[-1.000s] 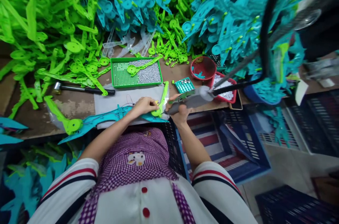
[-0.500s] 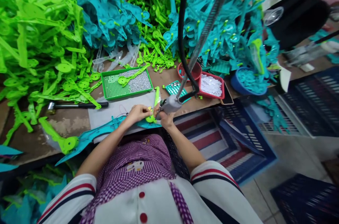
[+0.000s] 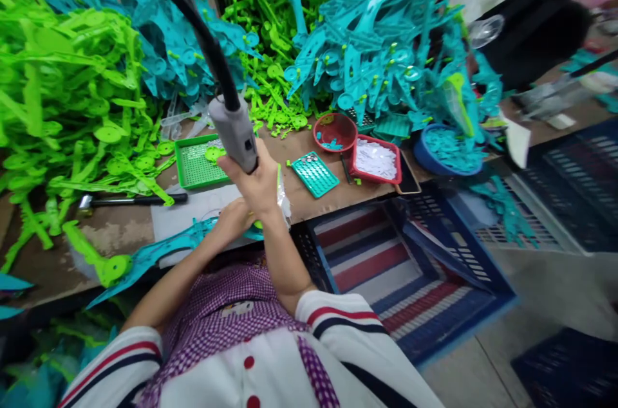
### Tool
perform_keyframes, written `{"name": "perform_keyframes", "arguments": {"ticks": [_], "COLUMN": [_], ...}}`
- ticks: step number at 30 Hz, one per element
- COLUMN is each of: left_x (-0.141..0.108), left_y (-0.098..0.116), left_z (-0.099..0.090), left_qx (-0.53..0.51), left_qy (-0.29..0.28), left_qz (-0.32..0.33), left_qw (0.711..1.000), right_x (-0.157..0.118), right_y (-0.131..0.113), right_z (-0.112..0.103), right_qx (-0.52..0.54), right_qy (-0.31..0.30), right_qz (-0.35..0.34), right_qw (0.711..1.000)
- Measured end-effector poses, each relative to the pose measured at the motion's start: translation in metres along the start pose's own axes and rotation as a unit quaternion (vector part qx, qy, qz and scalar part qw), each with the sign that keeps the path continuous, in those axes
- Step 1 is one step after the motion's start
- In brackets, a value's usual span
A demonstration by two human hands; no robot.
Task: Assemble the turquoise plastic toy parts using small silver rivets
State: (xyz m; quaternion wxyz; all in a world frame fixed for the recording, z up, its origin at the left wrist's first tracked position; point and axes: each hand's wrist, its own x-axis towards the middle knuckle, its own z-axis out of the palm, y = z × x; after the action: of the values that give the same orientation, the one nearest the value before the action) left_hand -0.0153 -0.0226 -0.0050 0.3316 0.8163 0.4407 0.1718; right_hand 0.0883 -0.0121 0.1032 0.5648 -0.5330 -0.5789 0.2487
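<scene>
My right hand is closed around a grey electric screwdriver, whose black cord rises to the upper left. Its lower tip is hidden behind the hand. Just below and to the left, my left hand curls over a long teal plastic part lying along the table's front edge; some of its fingertips are hidden. A bit of a lime-green piece shows beside those fingers. Under the teal part lies a pale grey sheet.
Behind my hands are a green tray and a teal tray of small pieces. A red bowl, a red basket of white pieces and a hammer lie around. Lime and teal heaps rise behind.
My right hand has lifted the screwdriver and swung it left, from beside the lime-green piece to above my left hand. My left hand has shifted slightly left along the teal part.
</scene>
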Motion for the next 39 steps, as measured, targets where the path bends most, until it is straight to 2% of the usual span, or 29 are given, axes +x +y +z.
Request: {"name": "perform_keyframes", "arguments": {"ticks": [2, 5, 7, 9, 11, 12, 14, 15, 16, 18, 21, 23, 25, 28, 31, 33, 34, 37, 39], "left_x": [-0.019, -0.049, -0.064, -0.07, -0.066, -0.062, -0.05, -0.044, -0.04, -0.035, -0.041, -0.054, -0.071, -0.096, -0.113, -0.119, -0.122, -0.132, -0.138], "left_y": [-0.005, -0.023, -0.035, -0.041, -0.042, -0.04, -0.037, -0.036, -0.035, -0.034, -0.034, -0.035, -0.036, -0.037, -0.033, -0.024, -0.019, -0.004, 0.001], "left_z": [-0.022, -0.064, -0.088, -0.099, -0.098, -0.094, -0.082, -0.076, -0.071, -0.065, -0.067, -0.07, -0.073, -0.071, -0.06, -0.049, -0.045, -0.043, -0.052], "left_qx": [0.027, 0.091, 0.136, 0.157, 0.163, 0.165, 0.176, 0.185, 0.194, 0.199, 0.157, 0.113, 0.054, -0.032, -0.145, -0.231, -0.266, -0.323, -0.288], "left_qy": [0.027, 0.086, 0.109, 0.105, 0.067, 0.037, -0.034, -0.064, -0.086, -0.1, -0.038, 0.056, 0.152, 0.273, 0.346, 0.35, 0.332, 0.225, 0.177], "left_qz": [0.014, 0.021, -0.011, -0.023, 0.0, 0.019, 0.054, 0.065, 0.069, 0.072, 0.074, 0.051, -0.003, -0.144, -0.272, -0.308, -0.311, -0.277, -0.246], "left_qw": [0.999, 0.992, 0.985, 0.982, 0.984, 0.985, 0.982, 0.978, 0.975, 0.972, 0.984, 0.991, 0.987, 0.95, 0.886, 0.854, 0.85, 0.877, 0.909], "right_x": [0.008, 0.01, 0.001, -0.02, -0.05, -0.067, -0.098, -0.11, -0.119, -0.129, -0.131, -0.13, -0.129, -0.129, -0.131, -0.13, -0.13, -0.133, -0.14], "right_y": [0.005, 0.023, 0.032, 0.037, 0.037, 0.037, 0.036, 0.037, 0.037, 0.036, 0.032, 0.031, 0.034, 0.043, 0.044, 0.044, 0.044, 0.05, 0.057], "right_z": [-0.001, -0.011, -0.02, -0.026, -0.025, -0.022, -0.013, -0.009, -0.006, -0.006, -0.013, -0.013, -0.006, 0.009, 0.023, 0.033, 0.037, 0.044, 0.043], "right_qx": [0.004, 0.014, 0.0, -0.036, -0.07, -0.071, -0.063, -0.079, -0.095, -0.126, -0.131, -0.127, -0.147, -0.201, -0.196, -0.193, -0.198, -0.203, -0.18], "right_qy": [-0.031, -0.066, -0.06, -0.02, 0.01, -0.016, -0.124, -0.149, -0.168, -0.16, -0.135, -0.149, -0.185, -0.214, -0.228, -0.254, -0.265, -0.266, -0.243], "right_qz": [0.004, -0.003, -0.033, -0.051, -0.034, -0.022, -0.044, -0.055, -0.062, -0.047, -0.007, -0.027, -0.077, -0.116, -0.104, -0.106, -0.105, -0.095, -0.101], "right_qw": [1.0, 0.998, 0.998, 0.998, 0.997, 0.997, 0.989, 0.984, 0.979, 0.978, 0.982, 0.98, 0.969, 0.949, 0.948, 0.942, 0.938, 0.937, 0.948]}}
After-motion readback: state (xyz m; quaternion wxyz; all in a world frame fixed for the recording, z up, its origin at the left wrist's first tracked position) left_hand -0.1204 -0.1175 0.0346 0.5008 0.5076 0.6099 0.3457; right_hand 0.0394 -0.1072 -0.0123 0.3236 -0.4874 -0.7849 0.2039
